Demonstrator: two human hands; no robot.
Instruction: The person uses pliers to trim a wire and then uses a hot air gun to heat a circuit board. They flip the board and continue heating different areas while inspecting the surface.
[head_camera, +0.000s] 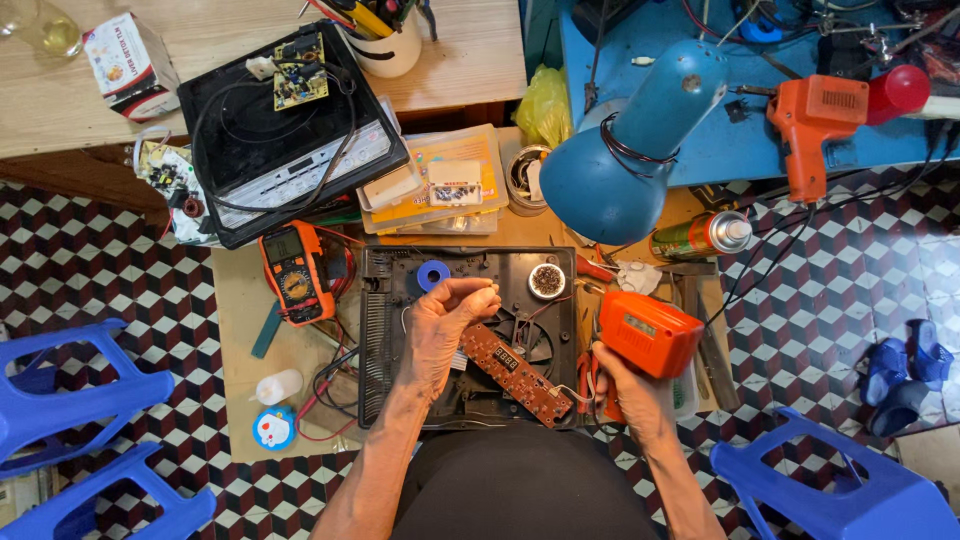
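My left hand (445, 318) hovers over the open black cooker base (395, 262), fingers pinched together on something too small to make out. Below it lies a brown circuit board (517, 373) with a small display, resting aslant across the base near the fan. My right hand (622, 392) grips the handle of an orange soldering gun (648, 333) at the base's right edge. A blue solder spool (433, 274) and a round tin (546, 281) sit on the base's far part.
An orange multimeter (294, 272) lies left of the base. A black induction cooker top (290, 140) holds a loose board. A blue desk lamp (635, 140) hangs over the bench, a spray can (700, 236) beside it. Blue plastic stools (80, 400) stand on both sides.
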